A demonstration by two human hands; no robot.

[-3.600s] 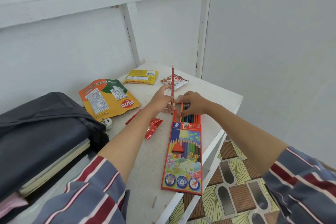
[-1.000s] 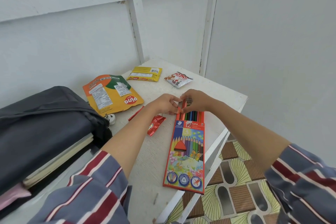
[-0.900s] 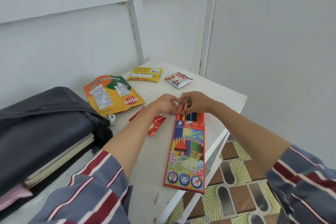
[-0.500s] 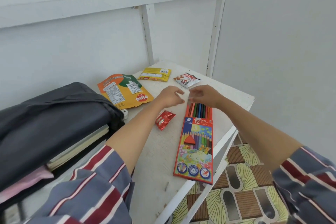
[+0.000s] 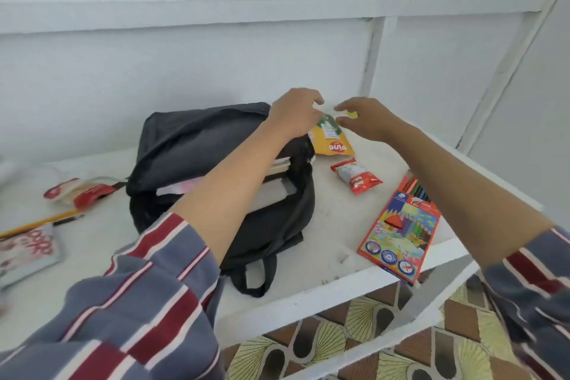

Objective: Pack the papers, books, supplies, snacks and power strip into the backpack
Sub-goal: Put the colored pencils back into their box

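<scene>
The black backpack (image 5: 200, 145) lies open on the white table (image 5: 308, 293), with books and papers (image 5: 274, 191) showing in its mouth. An orange and yellow snack pouch (image 5: 333, 143) lies just behind the bag's opening. My left hand (image 5: 294, 111) hovers over the pouch's top with loosely curved fingers and holds nothing. My right hand (image 5: 367, 120) is spread just right of the pouch, also with nothing in it. A red snack packet (image 5: 356, 177) lies in front of the pouch. The coloured pencil box (image 5: 398, 231) lies at the table's right front edge, its flap open.
Left of the bag lie a red and white item (image 5: 77, 191), a yellow pencil (image 5: 37, 222) and a flat pouch with pink lettering (image 5: 24, 250). A sliver of a yellow packet (image 5: 351, 114) shows between my hands. White wall panels stand behind; patterned floor tiles (image 5: 354, 345) lie below.
Both hands have left the pencil box and moved back and left to the orange snack pouch. My view has swung left, bringing the whole backpack and the items left of it into sight.
</scene>
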